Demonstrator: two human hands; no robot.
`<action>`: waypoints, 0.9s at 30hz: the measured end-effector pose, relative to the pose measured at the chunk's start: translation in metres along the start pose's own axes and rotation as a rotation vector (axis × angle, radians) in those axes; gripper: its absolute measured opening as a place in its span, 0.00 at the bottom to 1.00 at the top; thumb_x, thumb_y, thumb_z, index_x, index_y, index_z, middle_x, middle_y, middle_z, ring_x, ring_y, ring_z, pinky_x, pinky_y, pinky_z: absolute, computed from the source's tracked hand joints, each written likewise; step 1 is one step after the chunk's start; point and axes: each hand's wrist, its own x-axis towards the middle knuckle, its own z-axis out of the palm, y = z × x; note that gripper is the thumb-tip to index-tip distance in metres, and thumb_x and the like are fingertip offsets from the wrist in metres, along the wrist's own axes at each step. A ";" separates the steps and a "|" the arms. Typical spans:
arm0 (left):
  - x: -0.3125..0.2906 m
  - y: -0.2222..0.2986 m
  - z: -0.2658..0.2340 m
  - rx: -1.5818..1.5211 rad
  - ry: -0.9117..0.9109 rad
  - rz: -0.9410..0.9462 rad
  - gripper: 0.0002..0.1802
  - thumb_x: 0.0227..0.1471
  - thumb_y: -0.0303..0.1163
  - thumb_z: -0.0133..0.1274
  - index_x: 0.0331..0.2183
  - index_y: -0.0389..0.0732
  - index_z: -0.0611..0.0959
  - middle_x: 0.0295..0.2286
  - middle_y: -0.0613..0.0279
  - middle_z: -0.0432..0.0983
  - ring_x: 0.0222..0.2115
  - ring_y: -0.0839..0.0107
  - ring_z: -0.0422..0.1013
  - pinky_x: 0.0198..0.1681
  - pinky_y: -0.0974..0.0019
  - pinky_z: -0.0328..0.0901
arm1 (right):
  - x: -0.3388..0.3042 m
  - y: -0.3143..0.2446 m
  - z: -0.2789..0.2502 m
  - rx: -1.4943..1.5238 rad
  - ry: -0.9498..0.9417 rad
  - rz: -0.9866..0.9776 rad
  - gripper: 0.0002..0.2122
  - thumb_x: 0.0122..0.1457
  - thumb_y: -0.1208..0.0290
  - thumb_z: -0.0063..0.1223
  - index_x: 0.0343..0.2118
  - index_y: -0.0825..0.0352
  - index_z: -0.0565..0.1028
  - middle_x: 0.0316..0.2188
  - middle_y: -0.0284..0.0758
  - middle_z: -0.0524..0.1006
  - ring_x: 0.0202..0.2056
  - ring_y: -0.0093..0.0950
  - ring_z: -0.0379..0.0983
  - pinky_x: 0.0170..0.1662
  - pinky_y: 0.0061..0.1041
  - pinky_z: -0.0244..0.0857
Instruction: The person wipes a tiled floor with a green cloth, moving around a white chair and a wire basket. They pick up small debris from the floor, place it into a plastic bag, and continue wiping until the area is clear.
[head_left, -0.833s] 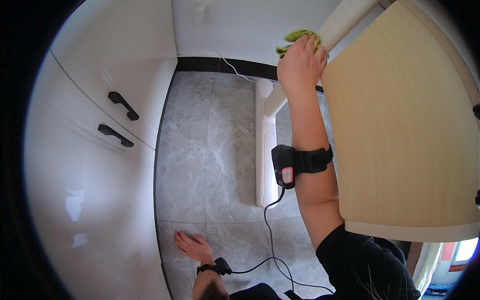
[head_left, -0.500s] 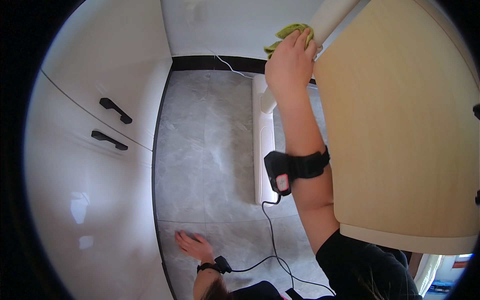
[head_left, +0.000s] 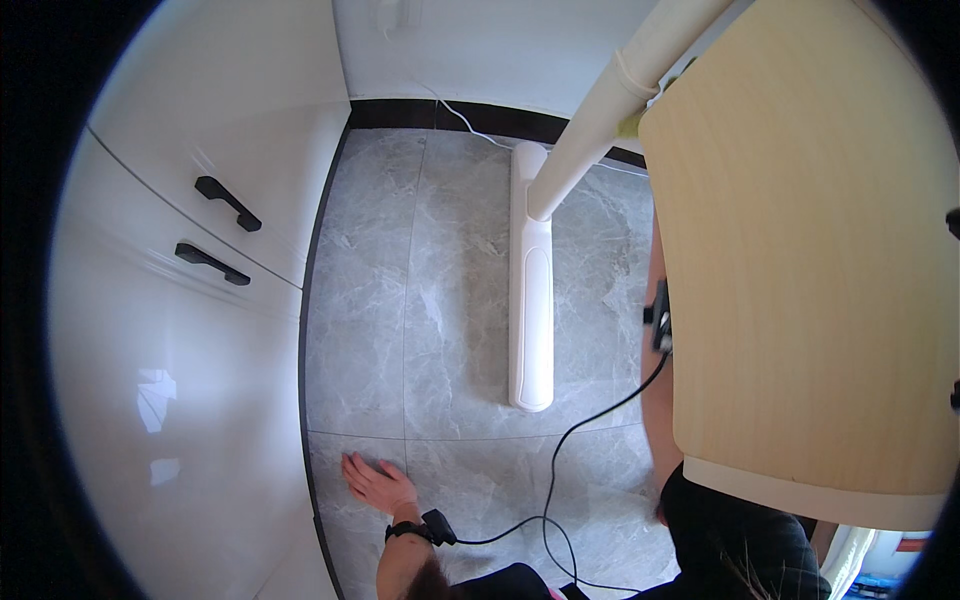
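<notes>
My left hand [head_left: 380,486] lies on the grey tiled floor near the white cabinet's base, fingers spread and holding nothing. My right forearm [head_left: 657,410] runs up behind the wooden tabletop [head_left: 800,260], and that hand is hidden by it. Bits of a green cloth [head_left: 629,125] show beside the white table leg [head_left: 600,120], at the tabletop's edge. Whether my right hand still grips the cloth cannot be seen. The leg slants down to a long white foot [head_left: 532,300] on the floor.
Glossy white cabinet doors [head_left: 200,370] with black handles [head_left: 228,203] stand on the left. A white cord [head_left: 465,122] runs along the black baseboard [head_left: 390,114] at the back wall. A black cable [head_left: 555,470] loops over the floor between my wrists.
My right hand has moved from the near side of the table leg to behind the leg and tabletop, out of sight. Most of the green cloth is now hidden. My left hand stays on the floor.
</notes>
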 end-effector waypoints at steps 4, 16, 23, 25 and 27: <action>0.002 0.001 -0.003 0.016 -0.029 -0.010 0.29 0.58 0.39 0.44 0.59 0.39 0.64 0.62 0.51 0.57 0.63 0.50 0.53 0.63 0.43 0.49 | 0.005 -0.011 0.030 0.058 -0.065 -0.039 0.21 0.62 0.74 0.46 0.58 0.71 0.66 0.58 0.43 0.66 0.58 0.39 0.64 0.61 0.36 0.59; 0.005 0.003 -0.001 -0.005 -0.001 0.009 0.29 0.57 0.39 0.46 0.58 0.39 0.65 0.62 0.50 0.58 0.63 0.50 0.53 0.62 0.45 0.50 | -0.036 0.003 -0.012 0.006 -0.141 0.080 0.19 0.64 0.68 0.45 0.56 0.69 0.68 0.54 0.40 0.70 0.55 0.37 0.67 0.59 0.40 0.62; 0.003 -0.001 0.001 -0.054 0.019 0.028 0.29 0.58 0.41 0.46 0.58 0.40 0.67 0.61 0.51 0.60 0.63 0.50 0.54 0.62 0.44 0.49 | 0.008 0.046 -0.148 -0.516 0.033 0.155 0.20 0.58 0.72 0.48 0.53 0.72 0.70 0.49 0.43 0.74 0.50 0.42 0.72 0.55 0.42 0.66; 0.006 0.000 0.003 -0.038 0.048 0.037 0.29 0.58 0.41 0.46 0.58 0.40 0.67 0.61 0.52 0.60 0.63 0.50 0.55 0.62 0.45 0.50 | 0.028 0.065 -0.167 -1.096 -0.126 0.273 0.21 0.59 0.74 0.47 0.56 0.71 0.68 0.51 0.46 0.73 0.50 0.42 0.72 0.54 0.41 0.66; 0.010 0.001 0.005 -0.026 0.065 0.016 0.29 0.58 0.41 0.47 0.58 0.40 0.68 0.61 0.52 0.60 0.63 0.51 0.55 0.62 0.45 0.50 | 0.035 0.097 -0.181 -1.523 -0.336 0.283 0.23 0.59 0.75 0.47 0.59 0.70 0.66 0.54 0.48 0.71 0.52 0.42 0.70 0.56 0.41 0.63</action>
